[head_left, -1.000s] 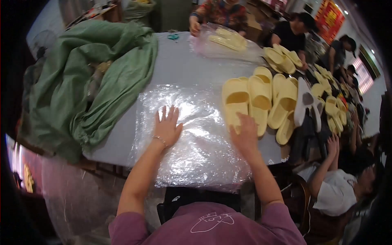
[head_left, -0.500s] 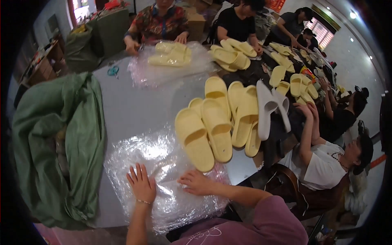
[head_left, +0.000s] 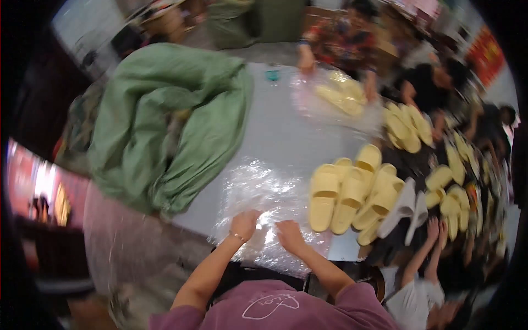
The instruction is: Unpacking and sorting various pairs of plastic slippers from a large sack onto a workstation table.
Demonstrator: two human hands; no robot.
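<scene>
My left hand (head_left: 243, 224) and right hand (head_left: 290, 235) both lie on the clear plastic bag (head_left: 263, 193), which is spread at the near edge of the grey surface (head_left: 286, 137) right in front of me. The left looks loosely curled with its fingers bent onto the film; the right lies flatter, fingers together and pressed down, though the picture is too blurred for me to be sure of either. I judge the work to be at an early stage: the bag looks flat and empty, nothing slipped inside, and the pale yellow slippers (head_left: 346, 192) lie in a row just beside it to my right, none of them wrapped. The film is thin, crinkled and glossy, catching white glints all over. The slippers are thick, rounded and matt, with a soft foam look and wide straps; two white slippers (head_left: 407, 206) lie at the end of the row. To my left a big green cloth sack (head_left: 170, 126) slumps in heavy folds. Across the surface another person's hands rest by a second bag of slippers (head_left: 338, 96).
</scene>
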